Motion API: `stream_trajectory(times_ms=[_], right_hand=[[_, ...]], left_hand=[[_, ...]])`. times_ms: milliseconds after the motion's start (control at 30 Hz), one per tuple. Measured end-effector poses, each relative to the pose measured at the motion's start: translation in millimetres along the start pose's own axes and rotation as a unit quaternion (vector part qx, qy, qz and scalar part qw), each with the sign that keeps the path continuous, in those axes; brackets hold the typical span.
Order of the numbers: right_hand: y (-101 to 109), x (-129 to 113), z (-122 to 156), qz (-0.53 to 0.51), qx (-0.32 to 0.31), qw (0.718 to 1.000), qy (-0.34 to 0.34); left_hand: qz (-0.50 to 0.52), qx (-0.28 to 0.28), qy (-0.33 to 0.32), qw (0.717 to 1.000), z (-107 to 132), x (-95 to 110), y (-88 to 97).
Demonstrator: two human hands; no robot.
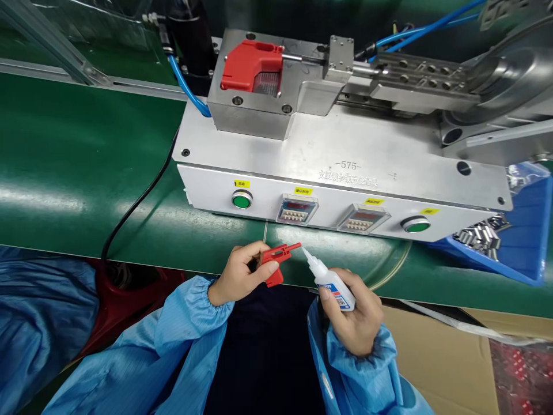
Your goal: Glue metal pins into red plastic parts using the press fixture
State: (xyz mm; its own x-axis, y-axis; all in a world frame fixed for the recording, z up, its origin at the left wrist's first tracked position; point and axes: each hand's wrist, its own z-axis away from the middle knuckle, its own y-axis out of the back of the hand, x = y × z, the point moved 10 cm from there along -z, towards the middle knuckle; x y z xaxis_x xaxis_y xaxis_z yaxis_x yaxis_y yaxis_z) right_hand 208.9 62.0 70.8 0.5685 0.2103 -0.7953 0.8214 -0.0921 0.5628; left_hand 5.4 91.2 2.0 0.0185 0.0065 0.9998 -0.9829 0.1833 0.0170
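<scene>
My left hand (242, 271) pinches a red plastic part (273, 278), shaped like a small toy pistol, whose thin tip points right. In my right hand (356, 314) is a white glue bottle (334, 288), tilted so that its narrow nozzle faces the thin tip of the red part. A small gap seems to lie between nozzle and tip. Beyond both hands stands a metal press fixture (259, 153). A larger-looking red plastic piece (244, 64) sits in its block, with a metal rod against its right side.
Green buttons (242, 199) and small counter displays (298, 210) line the fixture's front. At the right, a blue bin (525, 230) holds metal cylinders (481, 237). A black cable (142, 199) crosses the green table (56, 173). Cardboard (436, 351) lies below right.
</scene>
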Motion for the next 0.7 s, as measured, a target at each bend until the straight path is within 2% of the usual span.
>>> stream_trajectory(times_ms=[467, 700], right_hand=[[-8.7, -7.9, -4.3, 0.027, -0.015, 0.999, 0.038], [-3.5, -4.3, -2.4, 0.018, -0.003, 1.0, 0.009]], left_hand=[[0.0, 0.001, -0.005, 1.0, 0.0, 0.6, 0.7], [-0.002, 0.006, -0.005, 1.0, -0.9, 2.1, 0.3]])
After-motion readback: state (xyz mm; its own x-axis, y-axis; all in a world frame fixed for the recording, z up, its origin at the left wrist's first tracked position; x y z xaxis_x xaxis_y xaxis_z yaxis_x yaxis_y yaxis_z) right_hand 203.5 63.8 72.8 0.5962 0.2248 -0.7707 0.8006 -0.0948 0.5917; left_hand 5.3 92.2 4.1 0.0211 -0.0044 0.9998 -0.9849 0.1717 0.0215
